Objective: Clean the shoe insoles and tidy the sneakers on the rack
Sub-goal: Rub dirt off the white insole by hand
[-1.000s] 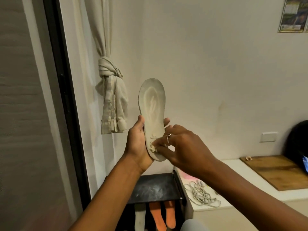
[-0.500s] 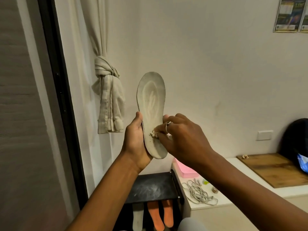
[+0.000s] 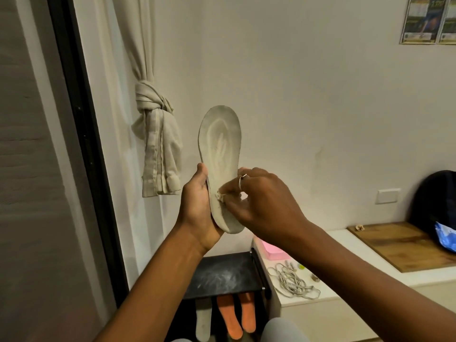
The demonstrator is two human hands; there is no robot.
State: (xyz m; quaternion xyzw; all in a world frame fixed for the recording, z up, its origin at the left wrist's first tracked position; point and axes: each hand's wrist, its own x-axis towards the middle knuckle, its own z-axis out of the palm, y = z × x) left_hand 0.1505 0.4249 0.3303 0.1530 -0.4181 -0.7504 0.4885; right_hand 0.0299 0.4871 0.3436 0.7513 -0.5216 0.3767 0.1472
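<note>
A dusty grey-white insole stands upright in front of the wall, toe end up. My left hand grips its lower half from behind, thumb on the left edge. My right hand pinches a small beige wad of cloth or tissue against the insole's face near the heel. Below, the black shoe rack shows a dusty top shelf. Under it lie two orange insoles and one grey insole. No sneakers are visible.
A knotted cream curtain hangs left of the insole beside a dark door frame. Right of the rack, a white ledge carries a pink box, loose grey laces, a wooden board and a black bag.
The wad in my right hand has slid a little up the insole from the heel. The insole and my left hand have stayed nearly in place.
</note>
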